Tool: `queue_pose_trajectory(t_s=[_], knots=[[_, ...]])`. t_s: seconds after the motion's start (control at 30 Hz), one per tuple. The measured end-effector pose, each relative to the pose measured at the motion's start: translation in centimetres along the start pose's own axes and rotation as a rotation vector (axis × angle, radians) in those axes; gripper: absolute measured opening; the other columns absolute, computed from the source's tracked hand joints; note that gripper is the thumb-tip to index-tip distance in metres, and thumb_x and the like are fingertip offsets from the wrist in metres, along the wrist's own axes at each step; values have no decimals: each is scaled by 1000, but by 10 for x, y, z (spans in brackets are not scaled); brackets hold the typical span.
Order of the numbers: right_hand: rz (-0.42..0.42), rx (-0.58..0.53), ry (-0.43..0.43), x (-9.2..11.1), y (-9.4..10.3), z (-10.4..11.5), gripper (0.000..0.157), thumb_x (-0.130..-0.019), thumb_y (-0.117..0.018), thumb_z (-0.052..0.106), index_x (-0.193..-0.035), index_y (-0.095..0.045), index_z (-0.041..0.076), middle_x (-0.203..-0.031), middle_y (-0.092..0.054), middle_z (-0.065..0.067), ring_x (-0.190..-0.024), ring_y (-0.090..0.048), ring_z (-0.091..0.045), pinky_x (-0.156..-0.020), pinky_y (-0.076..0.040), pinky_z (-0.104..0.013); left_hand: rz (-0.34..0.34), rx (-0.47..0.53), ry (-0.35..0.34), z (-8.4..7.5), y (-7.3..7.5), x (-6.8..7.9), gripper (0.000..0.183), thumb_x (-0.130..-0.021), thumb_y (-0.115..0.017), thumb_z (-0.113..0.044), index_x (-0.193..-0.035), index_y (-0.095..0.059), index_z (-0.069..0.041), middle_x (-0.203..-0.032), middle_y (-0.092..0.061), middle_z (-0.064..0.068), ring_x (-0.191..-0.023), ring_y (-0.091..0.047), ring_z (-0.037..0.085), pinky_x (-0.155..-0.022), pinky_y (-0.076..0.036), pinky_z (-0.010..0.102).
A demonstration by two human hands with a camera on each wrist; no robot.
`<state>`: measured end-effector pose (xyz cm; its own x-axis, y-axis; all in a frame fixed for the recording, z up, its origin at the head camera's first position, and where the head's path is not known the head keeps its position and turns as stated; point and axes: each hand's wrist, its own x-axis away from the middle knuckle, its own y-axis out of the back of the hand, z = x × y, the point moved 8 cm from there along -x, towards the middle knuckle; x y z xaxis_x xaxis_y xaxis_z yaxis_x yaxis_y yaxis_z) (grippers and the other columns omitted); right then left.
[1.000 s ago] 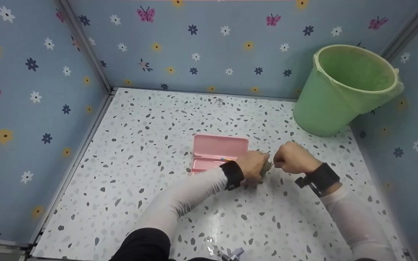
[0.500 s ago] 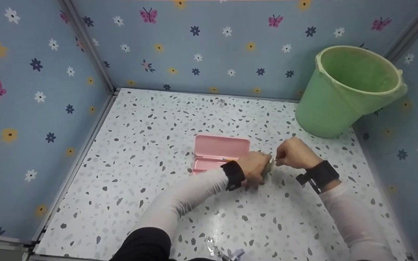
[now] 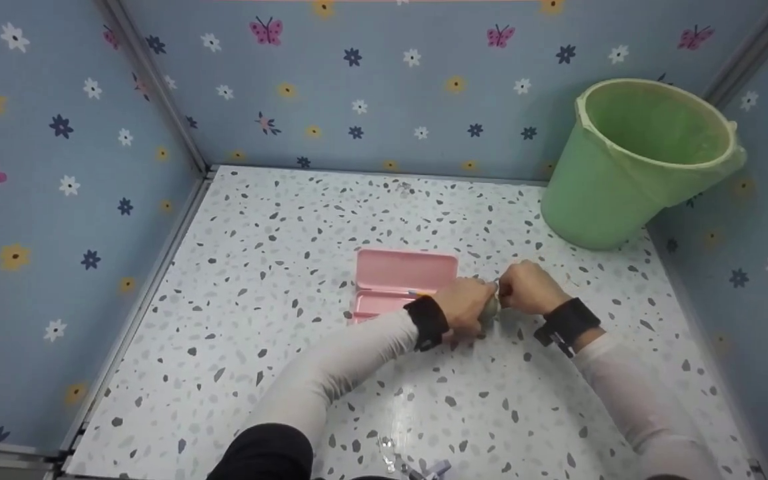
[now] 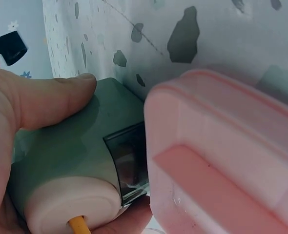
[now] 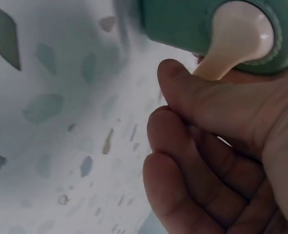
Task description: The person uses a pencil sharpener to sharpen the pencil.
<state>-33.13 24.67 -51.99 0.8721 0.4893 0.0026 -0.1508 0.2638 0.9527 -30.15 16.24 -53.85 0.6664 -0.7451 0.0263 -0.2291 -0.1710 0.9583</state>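
Note:
A green hand-crank pencil sharpener (image 4: 83,139) lies in the grip of my left hand (image 3: 467,305), its thumb across the body. From the sharpener's pale round front sticks out an orange pencil (image 4: 79,225). On the opposite end, my right hand (image 3: 532,288) pinches the cream crank handle (image 5: 239,39) between thumb and curled fingers; the handle's tip is hidden. A dark see-through panel (image 4: 130,163) shows on the sharpener's side. Just left of the sharpener an open pink pencil case (image 3: 405,269) lies on the table, partly covered by my left hand and forearm.
A tall green bin (image 3: 601,187) with a liner stands at the back right corner of the speckled table (image 3: 277,227). Patterned blue panels (image 3: 384,87) enclose the back and sides. Small clear and grey items (image 3: 424,470) lie at the front edge.
My right hand rises slightly, then moves down and left, closer to the sharpener, as the crank changes position. My left hand stays in place around the sharpener.

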Motion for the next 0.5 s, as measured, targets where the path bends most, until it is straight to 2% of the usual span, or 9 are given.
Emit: queue_pose_trajectory(t_s=[0.1,0.27,0.5], knots=[[-11,-2,-3,3,-5,0,21,-58,-74,6,-57,-64,24,-51,-51,16,-45,-48,-10,-43,-40,-29,0,14,6,0,1,1,62,-52,-83,-34,-100,-47,-20,-83,-49,-5,-71,-49,12,-59,-42,25],[-51,-13,37,12,-13,3,23,-58,-70,4,-54,-62,25,-48,-48,17,-41,-43,-7,-39,-37,-28,5,32,14,0,2,1,61,-52,-83,-31,-100,-47,-21,-83,-50,-5,-71,-49,12,-60,-42,26],[-15,-21,91,23,-26,10,24,-60,-67,1,-49,-59,21,-42,-42,18,-35,-36,-5,-33,-30,-27,-9,10,21,1,1,2,63,-51,-82,-34,-101,-46,-21,-83,-50,-5,-71,-49,13,-61,-42,27]])
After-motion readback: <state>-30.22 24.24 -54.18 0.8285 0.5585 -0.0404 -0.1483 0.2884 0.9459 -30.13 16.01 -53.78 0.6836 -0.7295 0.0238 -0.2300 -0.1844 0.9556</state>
